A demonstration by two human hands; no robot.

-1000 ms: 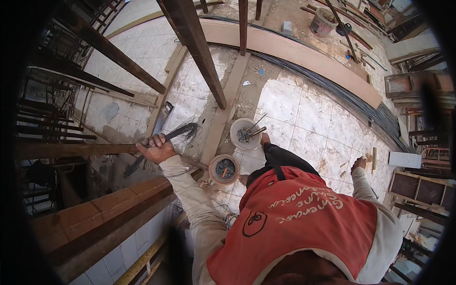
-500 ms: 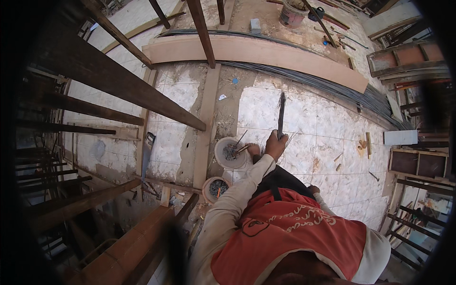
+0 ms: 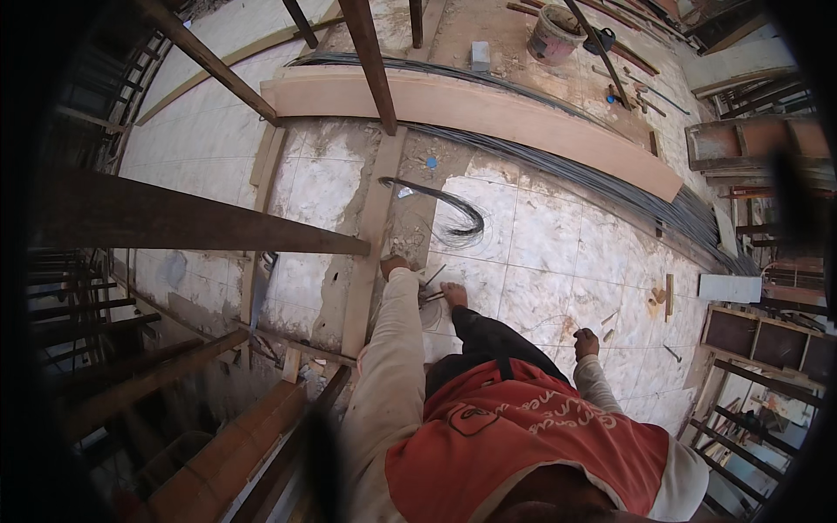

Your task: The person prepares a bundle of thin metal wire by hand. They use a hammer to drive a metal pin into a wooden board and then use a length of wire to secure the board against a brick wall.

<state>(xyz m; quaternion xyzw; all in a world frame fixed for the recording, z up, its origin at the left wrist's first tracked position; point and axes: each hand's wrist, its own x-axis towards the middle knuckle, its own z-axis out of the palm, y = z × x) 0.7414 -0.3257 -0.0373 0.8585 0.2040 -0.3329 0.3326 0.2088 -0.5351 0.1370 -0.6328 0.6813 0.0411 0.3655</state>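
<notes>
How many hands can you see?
2: the left hand is by the long wooden board, and the right hand is above the pale floor tiles. I see no others.

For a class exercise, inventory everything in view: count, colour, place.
Tiles: many, whitish, underfoot
Wire bundle: one, black, centre
Plank: one, pinkish, beyond wire
Rods: many, grey, alongside plank
Far bucket: one, grey, top
Blocks: two, pale, top and right
Posts: several, dark, left
Beams: several, tan, on floor
Edge clutter: uncountable, dark, rim
Shirt: one, red, bottom
Foot: one, bare, between hands
Left hand: one, bare, by beam
Right hand: one, bare, over tiles
</notes>
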